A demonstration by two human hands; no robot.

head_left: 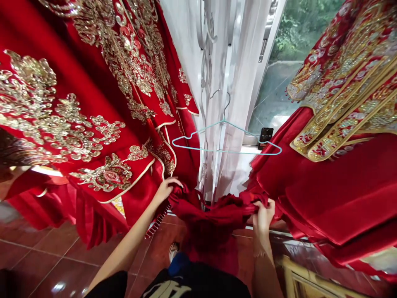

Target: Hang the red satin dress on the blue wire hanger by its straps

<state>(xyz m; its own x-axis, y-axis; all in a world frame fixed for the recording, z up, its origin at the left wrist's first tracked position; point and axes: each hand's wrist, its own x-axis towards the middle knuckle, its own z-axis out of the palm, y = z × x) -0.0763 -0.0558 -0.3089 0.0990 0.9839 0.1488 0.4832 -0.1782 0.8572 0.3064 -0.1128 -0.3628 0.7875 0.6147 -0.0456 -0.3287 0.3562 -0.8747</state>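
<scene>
A dark red garment [211, 227] is stretched out in front of my body, its lower part falling toward the floor. My left hand [167, 188] is closed on its upper left edge, next to the hem of an embroidered red gown. On the other side my right hand [263, 213] pinches the upper right edge, close to more red cloth. Beyond the garment, a light blue wire hanger [228, 152] with a metal hook hangs with nothing on it, in front of the white metal rack.
Red gowns with gold and silver embroidery [93, 136] hang at left; a beaded gold-and-red jacket [344, 95] hangs over a red skirt [335, 198] at right. A phone [266, 136] stands near the window [276, 82]. A bamboo-like frame [305, 271] stands at lower right on the tiled floor [46, 260].
</scene>
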